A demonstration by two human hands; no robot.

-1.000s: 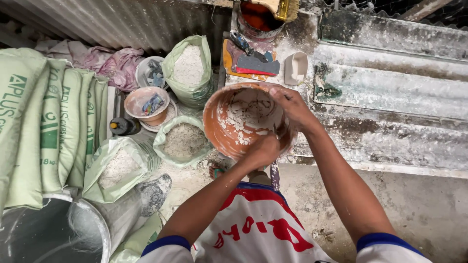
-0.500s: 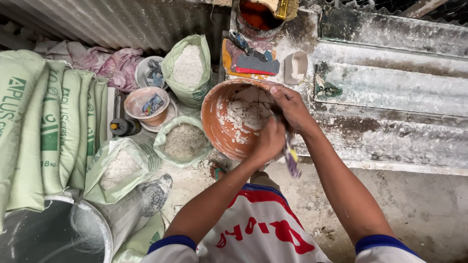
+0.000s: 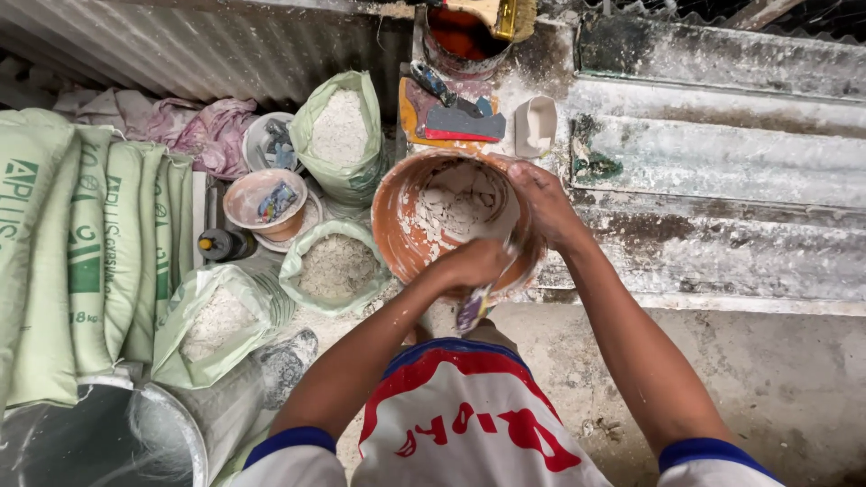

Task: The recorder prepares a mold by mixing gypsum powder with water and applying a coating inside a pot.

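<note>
The orange bowl (image 3: 406, 225) is sitting tilted between both hands; with the white plaster inside it is probably heavy, stiff and dusty-slippery, so the rim is the best hold. The right hand (image 3: 541, 203) is gripping the far rim, fingers curled over it. The left hand (image 3: 469, 266) is closed around a small scraper (image 3: 474, 308) at the near rim.
</note>
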